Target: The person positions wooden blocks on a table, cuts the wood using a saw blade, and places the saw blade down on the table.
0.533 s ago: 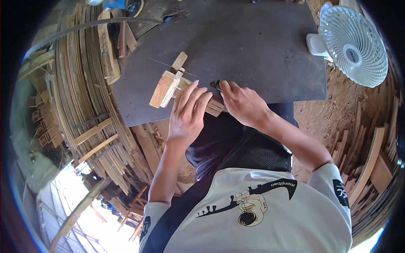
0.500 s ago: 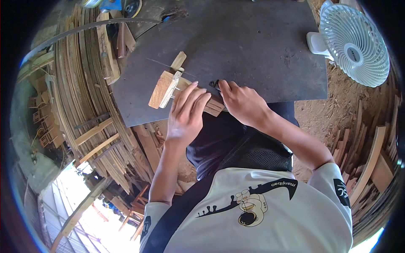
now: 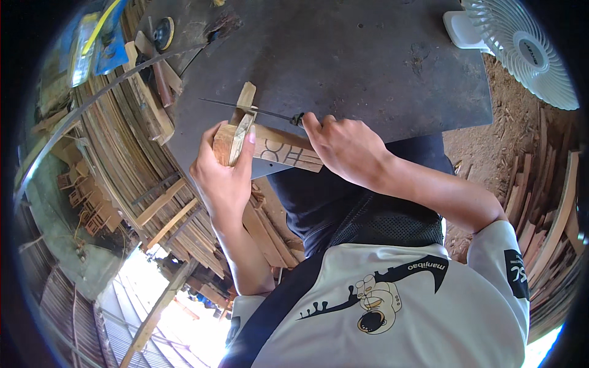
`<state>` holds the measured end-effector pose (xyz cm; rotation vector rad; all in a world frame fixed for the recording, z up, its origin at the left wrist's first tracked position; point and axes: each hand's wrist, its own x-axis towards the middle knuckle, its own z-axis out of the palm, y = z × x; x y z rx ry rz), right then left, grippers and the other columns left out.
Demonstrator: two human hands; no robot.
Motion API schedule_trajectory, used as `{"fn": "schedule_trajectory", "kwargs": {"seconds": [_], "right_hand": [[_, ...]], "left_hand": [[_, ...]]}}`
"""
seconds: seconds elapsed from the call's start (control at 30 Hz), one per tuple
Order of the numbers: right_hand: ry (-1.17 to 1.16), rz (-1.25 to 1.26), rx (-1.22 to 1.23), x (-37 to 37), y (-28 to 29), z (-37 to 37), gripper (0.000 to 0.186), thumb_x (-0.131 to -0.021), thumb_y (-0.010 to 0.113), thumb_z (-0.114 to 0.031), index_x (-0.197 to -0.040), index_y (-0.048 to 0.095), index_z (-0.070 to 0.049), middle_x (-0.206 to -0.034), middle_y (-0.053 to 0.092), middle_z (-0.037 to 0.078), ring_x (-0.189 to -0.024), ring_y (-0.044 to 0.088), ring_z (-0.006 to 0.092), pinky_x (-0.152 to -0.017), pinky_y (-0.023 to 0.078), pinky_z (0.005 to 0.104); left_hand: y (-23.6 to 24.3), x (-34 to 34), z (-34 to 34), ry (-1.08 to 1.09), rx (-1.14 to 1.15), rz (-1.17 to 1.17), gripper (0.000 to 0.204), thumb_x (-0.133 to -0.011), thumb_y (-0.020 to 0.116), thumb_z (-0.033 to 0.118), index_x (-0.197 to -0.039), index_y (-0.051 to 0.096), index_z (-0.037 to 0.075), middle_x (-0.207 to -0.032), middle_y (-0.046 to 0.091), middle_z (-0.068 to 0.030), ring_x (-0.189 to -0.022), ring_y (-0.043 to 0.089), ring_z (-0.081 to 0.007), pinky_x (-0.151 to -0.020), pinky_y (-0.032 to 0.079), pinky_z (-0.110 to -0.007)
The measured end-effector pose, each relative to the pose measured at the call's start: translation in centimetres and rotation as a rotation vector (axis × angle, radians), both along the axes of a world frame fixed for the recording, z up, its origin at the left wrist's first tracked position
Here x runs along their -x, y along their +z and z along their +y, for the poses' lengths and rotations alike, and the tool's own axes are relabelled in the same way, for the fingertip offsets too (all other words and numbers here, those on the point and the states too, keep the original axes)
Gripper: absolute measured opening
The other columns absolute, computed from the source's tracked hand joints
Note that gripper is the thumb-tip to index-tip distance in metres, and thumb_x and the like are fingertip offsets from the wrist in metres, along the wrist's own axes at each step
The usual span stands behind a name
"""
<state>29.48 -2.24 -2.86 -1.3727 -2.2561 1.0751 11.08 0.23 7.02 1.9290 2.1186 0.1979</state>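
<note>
My left hand grips the left end of a wooden block assembly, its thumb pressed on a pale cross strip. The block has dark drawn shapes along its side; a short wooden piece sticks up from it. My closed right hand holds the dark handle of a long thin tool, either a blade or a file, lying across that short piece. Part of the block is hidden behind my right fingers.
A dark metal tabletop bears a white fan at right. Stacked planks fill the left, more lie at lower right. A long curved metal strip, a black disc and blue packets are at upper left.
My left hand has shifted left and turned to grip the block's end with its thumb. The thin tool now lies lower across the short piece. The view has shifted.
</note>
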Motion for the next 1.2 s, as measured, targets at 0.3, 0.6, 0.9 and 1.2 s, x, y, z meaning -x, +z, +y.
{"fn": "schedule_trajectory", "kwargs": {"seconds": [0.3,0.6,0.9,1.2], "right_hand": [[0.057,0.069,-0.004,0.6,0.9,2.1,0.015,-0.084,0.056,-0.008,-0.094,0.049,0.001,-0.059,0.059,0.016,-0.056,0.065,0.0331,-0.046,0.051,0.0404],[0.045,0.003,-0.020,0.5,1.7,2.0,0.014,-0.084,0.056,-0.007,-0.094,0.050,0.000,-0.060,0.059,0.016,-0.054,0.064,0.0312,-0.045,0.051,0.0393],[0.021,-0.076,-0.091,-0.6,2.9,0.4,0.015,-0.084,0.055,-0.006,-0.096,0.049,0.000,-0.058,0.059,0.014,-0.053,0.064,0.0301,-0.045,0.052,0.0380],[0.029,-0.078,-0.003,0.4,3.8,1.0,0.013,-0.084,0.054,-0.006,-0.094,0.047,-0.001,-0.058,0.059,0.014,-0.054,0.065,0.0321,-0.045,0.052,0.0385]], "left_hand": [[-0.8,0.4,-0.1,0.092,-0.009,-0.115,0.034,-0.081,0.074,0.023,-0.102,0.065,-0.002,-0.079,0.067,-0.0105,-0.073,0.065,-0.0175,-0.072,0.050,-0.033],[0.4,0.1,0.6,0.108,0.139,-0.007,0.034,-0.080,0.073,0.028,-0.094,0.066,-0.001,-0.075,0.067,-0.0161,-0.072,0.065,-0.0299,-0.073,0.049,-0.040],[0.8,-0.9,0.7,0.114,0.091,-0.158,0.025,-0.081,0.070,0.025,-0.083,0.062,0.001,-0.072,0.065,-0.0188,-0.073,0.064,-0.0403,-0.070,0.050,-0.043],[0.5,-0.9,0.8,0.134,0.106,-0.188,0.024,-0.081,0.069,0.024,-0.083,0.062,0.001,-0.072,0.065,-0.0183,-0.073,0.064,-0.0399,-0.070,0.050,-0.043]]}}
